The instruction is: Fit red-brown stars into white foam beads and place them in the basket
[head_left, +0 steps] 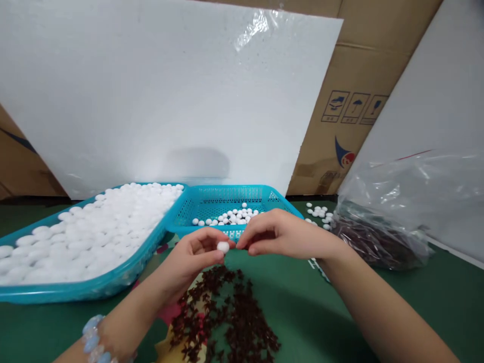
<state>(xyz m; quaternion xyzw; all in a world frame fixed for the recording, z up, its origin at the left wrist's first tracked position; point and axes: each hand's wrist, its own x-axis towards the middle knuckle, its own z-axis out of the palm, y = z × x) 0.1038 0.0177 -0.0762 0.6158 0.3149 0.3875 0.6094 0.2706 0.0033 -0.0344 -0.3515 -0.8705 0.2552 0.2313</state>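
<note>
head-worn view, looking down, close over table (416, 302)

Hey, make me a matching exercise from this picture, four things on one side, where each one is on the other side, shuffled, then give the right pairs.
Things:
1. single white bead
2. dark red pieces
3. clear plastic bag
4. big heap of white beads

Places:
A. filling the large blue tray on the left
B. pinched between the left hand and right hand
C. on the right of the table, against the white board
D. loose on the green table under the hands

Pairs: 1-B, 2-D, 3-C, 4-A
</note>
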